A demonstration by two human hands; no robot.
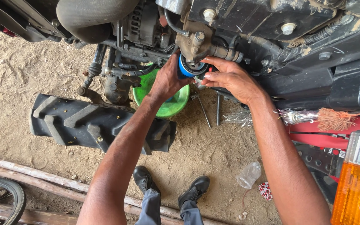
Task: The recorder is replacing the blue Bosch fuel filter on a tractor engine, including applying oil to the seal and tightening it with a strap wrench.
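A blue cylindrical filter (189,68) sits at the underside of the machine's engine, just above the middle of the view, its upper end meeting a grimy cast housing (195,41) at its 12 o'clock. The left hand (168,79) wraps the filter from 9 o'clock, fingers curled round its body and the thumb side hidden behind it. The right hand (230,79) comes in from 3 o'clock, fingers narrow and bent, their tips touching the filter's lower rim; how firmly they grip cannot be told. Directly beneath, at 6 o'clock from the filter and partly covered by the left wrist, a green basin (176,102) stands on the sandy ground (21,75). Thin metal tools (205,112) lie in the dirt just at 4 o'clock from the basin. At 8 o'clock, a black lugged tyre (92,123) rests on the sand, with a steering linkage (94,71) running down toward it from the engine. At 3 o'clock, well apart, a tasselled orange ornament with silver tinsel (317,118) lies along a red body panel (334,133), and an orange lamp lens (357,187) fills the corner at 4 o'clock. Toward 6 o'clock stand the person's black shoes (171,185); a crumpled clear plastic bottle (248,175) lies near them at 5 o'clock. Wooden poles (30,175) and a bicycle wheel (5,198) lie at 7 o'clock.
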